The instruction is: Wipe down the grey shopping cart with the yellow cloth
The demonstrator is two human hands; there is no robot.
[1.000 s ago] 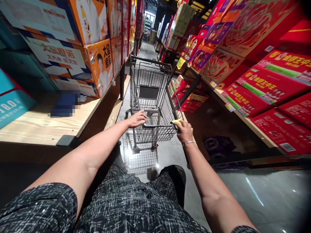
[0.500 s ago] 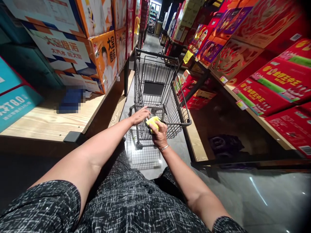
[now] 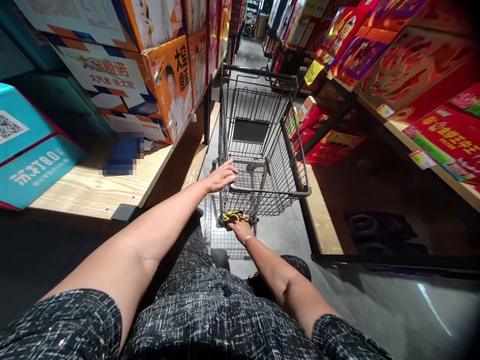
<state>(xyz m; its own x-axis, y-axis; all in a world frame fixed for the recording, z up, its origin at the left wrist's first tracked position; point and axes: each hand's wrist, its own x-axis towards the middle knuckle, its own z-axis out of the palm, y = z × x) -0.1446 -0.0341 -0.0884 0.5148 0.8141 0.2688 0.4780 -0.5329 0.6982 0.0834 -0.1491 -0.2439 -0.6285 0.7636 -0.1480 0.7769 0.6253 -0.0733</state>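
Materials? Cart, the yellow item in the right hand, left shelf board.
Cart: likely metal wire, dark grey and perhaps coated; thin bars form a grid with a slight sheen.
Yellow item in the right hand: possibly cloth, going by its crumpled look; too small to tell its finish.
Left shelf board: wood or wood-look, pale and smooth; grain lines show.

Light, seemingly from above, falls unevenly: the left shelf [image 3: 86, 190] is bright, while the space beneath the right shelf [image 3: 328, 232] sinks nearly to black. Under the cart [image 3: 250, 131] lies a gridded shadow on the glossy floor [image 3: 390, 305], which also carries a thin white streak of glare. The orange box [image 3: 170, 87] has a slight sheen. Wide-angle stretch tilts the sides outward; the right corners darken. A blue item [image 3: 125, 154] (masked by coarse pixels) is unreadable.
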